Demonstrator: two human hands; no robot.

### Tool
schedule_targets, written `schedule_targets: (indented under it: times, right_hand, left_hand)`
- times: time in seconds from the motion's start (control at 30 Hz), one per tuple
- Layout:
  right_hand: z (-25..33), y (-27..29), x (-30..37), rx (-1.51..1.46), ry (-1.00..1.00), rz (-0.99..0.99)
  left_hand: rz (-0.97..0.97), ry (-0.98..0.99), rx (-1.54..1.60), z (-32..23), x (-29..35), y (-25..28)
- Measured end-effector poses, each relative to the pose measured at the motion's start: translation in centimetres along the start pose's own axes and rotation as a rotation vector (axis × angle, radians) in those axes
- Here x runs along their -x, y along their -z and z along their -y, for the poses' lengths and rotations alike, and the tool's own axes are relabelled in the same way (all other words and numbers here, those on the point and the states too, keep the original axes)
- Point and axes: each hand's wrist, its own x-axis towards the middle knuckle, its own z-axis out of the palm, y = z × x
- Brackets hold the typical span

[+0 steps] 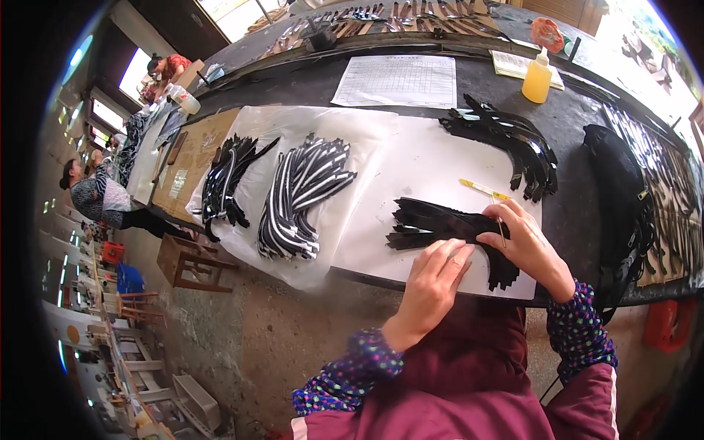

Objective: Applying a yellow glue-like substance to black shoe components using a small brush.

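Note:
A fanned bundle of black strips (429, 224) lies on a white board (389, 172) in front of me and bends toward the board's near edge. My left hand (438, 280) presses its closed fingers on the near side of the bundle; its thumb is hidden. From the right, my right hand (529, 246) pinches the bundle at its bend between thumb and fingers. A thin metal tool (501, 229) shows at those fingers, its kind unclear. Just beyond lies a yellow pen-like tool (484, 189). Another pile of black strips (513, 143) curves across the board's far right corner.
Left, black-and-white strips (301, 194) and dark strips (229, 183) lie on white sheeting (367, 132). Farther back are a printed sheet (400, 81) and a yellow squeeze bottle (537, 77). A black bag (616, 191) rests at right. A wooden stool (192, 264) stands left; people work beyond.

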Motion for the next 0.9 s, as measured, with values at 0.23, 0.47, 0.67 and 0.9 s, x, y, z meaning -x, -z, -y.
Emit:
schedule_targets:
  times: [0.23,0.47,0.67,0.9]
  right_hand:
    - [0.6,0.1,0.1,0.196,0.14,-0.084]
    - [-0.5,-0.3,-0.3,0.068,0.055,-0.133]
    - [0.6,0.5,-0.6,-0.109,-0.042,-0.039]
    - [0.6,-1.7,-0.1,-0.238,-0.037,-0.126]
  left_hand:
    - [0.071,-0.014,-0.234,2.5,-0.9,-1.5]
    - [0.103,-0.029,-0.292,2.4,-1.5,-0.9]
    - [0.128,-0.134,-0.372,3.9,-2.3,-0.7]
    - [0.052,-0.215,-0.428,4.3,-1.8,0.2]
